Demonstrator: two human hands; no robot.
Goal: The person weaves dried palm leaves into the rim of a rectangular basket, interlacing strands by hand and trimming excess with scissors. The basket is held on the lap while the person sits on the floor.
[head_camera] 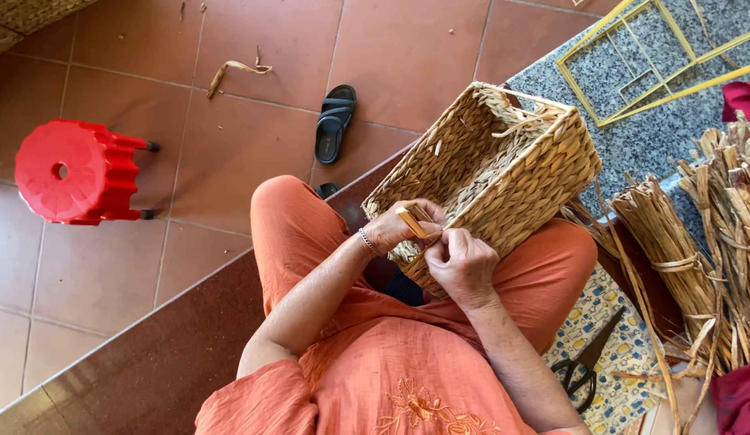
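Observation:
A rectangular woven straw basket (536, 173) rests tilted on my lap, its open side facing up and left. My left hand (391, 231), with a bracelet on the wrist, is at the basket's near corner and holds a flat tan strip (412, 221). My right hand (464, 262) sits just beside it, fingers closed and pinching the weave at the basket's rim. Both hands touch the basket. I wear orange clothes.
Bundles of dried reeds (673, 242) lie at the right. Black scissors (588, 362) rest on a patterned cloth. A yellow wire frame (633, 60) lies on a granite slab. On the tiled floor stand a red plastic stool (73, 171) and a black sandal (335, 121).

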